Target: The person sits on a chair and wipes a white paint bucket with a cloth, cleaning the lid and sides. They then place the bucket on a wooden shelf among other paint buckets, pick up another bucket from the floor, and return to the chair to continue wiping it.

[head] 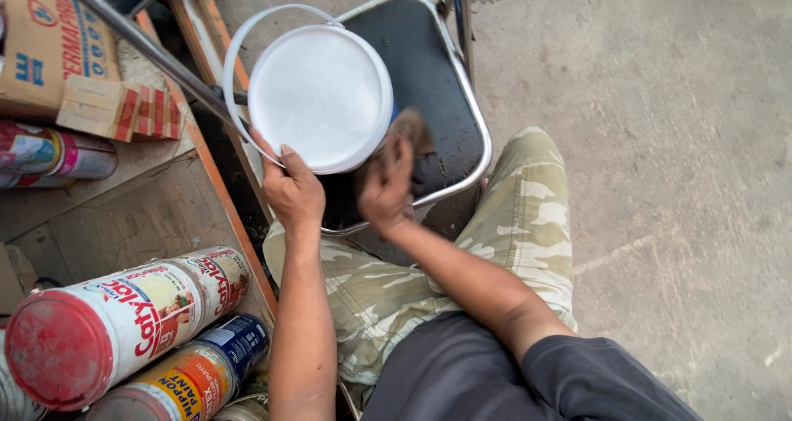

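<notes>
A white plastic bucket (320, 95) with a white lid and a thin white bail handle stands on the black seat of a metal-framed chair (429, 66). My left hand (290, 192) grips the bucket's near left rim. At the bucket's right side, my right hand (386, 186) holds a small brown pad or cloth (412, 128) pressed against the wall. What the pad is made of is too blurred to tell. My knee in camouflage trousers (528, 215) rests just right of the chair.
To the left is a wooden shelf (157, 206) holding several paint cans (124, 322) lying on their sides, a cardboard box (49, 42) and small cartons (124, 108). A metal bar (140, 46) slants across the upper left. Bare concrete floor (660, 141) spreads to the right.
</notes>
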